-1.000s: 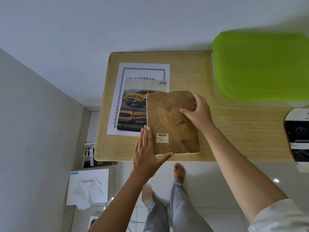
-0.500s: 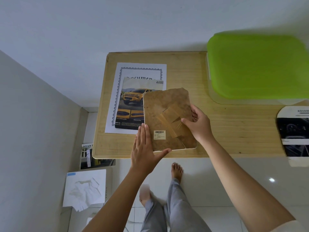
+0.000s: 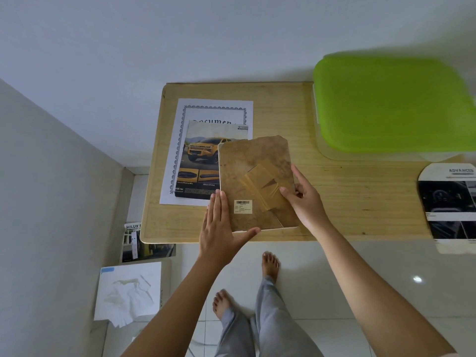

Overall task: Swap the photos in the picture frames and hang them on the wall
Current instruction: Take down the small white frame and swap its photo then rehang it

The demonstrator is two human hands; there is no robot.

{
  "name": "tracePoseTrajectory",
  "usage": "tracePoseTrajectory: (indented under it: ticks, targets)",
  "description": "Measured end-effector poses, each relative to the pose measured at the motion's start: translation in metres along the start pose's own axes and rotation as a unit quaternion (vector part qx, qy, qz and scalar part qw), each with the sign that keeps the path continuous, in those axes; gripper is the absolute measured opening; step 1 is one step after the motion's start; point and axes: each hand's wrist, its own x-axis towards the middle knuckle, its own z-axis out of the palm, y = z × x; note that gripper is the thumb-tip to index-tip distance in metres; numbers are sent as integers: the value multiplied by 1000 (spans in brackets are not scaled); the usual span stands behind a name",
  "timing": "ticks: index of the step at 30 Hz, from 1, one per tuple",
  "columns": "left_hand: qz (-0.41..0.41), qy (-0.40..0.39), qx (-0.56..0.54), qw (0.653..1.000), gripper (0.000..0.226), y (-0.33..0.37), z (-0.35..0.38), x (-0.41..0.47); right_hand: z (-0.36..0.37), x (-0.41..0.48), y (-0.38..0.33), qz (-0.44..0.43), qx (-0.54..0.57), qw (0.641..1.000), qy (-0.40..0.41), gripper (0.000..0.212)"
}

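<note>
Frame handling near a table edge, read left to right. Document sheet (image 3: 180, 150) lies on the wooden table (image 3: 347, 202) with the car photo (image 3: 198, 155) on top of it. The picture frame (image 3: 255, 176), back upward, overlaps the photo's right part and sits close to the table's front edge.

Left hand (image 3: 219, 228): fingers straight and flat along the frame's left edge, thumb spread along the near edge, clasping nothing. Right hand (image 3: 306, 202): thumb on the backing, fingers curled round the right edge, grasping the frame.

Likely risks:
- With only one hand grasping, a slip could send the frame over the front edge onto the tiled floor (image 3: 334, 279).
- Dragging the frame could crease or shift the photo beneath.
- The stand flap (image 3: 260, 186) could tear if pried.

Hidden or unclear:
- The frame's front cannot be seen, nor whether it holds a photo.
- It is unclear whether the frame lies flat or is tilted up.
- The right fingertips are out of sight.
- The print on the label (image 3: 243, 206) is too small to read.
- The green-lidded box (image 3: 394, 106) and the brochure (image 3: 448, 202) are cut off at the right.
</note>
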Motion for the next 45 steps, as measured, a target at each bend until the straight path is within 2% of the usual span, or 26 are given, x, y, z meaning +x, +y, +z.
tracePoseTrajectory:
  ticks: [9, 13, 20, 26, 30, 35, 41, 45]
  targets:
    - [9, -23, -13, 1000, 116, -2, -7, -2, 6, -9, -9, -53, 100, 993, -21, 59]
    - [19, -32, -31, 999, 118, -3, -15, -1, 5, -16, -16, -62, 107, 992, -13, 59]
    - [37, -63, -169, 983, 115, 14, -35, -9, -6, -35, -18, -81, 129, 988, 30, 57]
    - [6, -79, -297, 951, 85, 59, -17, -33, -42, -71, 8, -55, 146, 983, 94, 52]
    - [-23, -101, -349, 931, 82, 99, 12, -47, -86, -88, 29, -16, 157, 978, 133, 44]
    - [-71, -135, -353, 923, 88, 144, 48, -47, -145, -88, 52, 38, 57, 988, 140, 41]
    - [-85, -92, -321, 939, 85, 188, 77, -42, -181, -72, 68, 28, -148, 984, 99, 58]
    - [-98, -39, -287, 952, 79, 196, 86, -37, -178, -61, 67, 1, -219, 972, 91, 62]
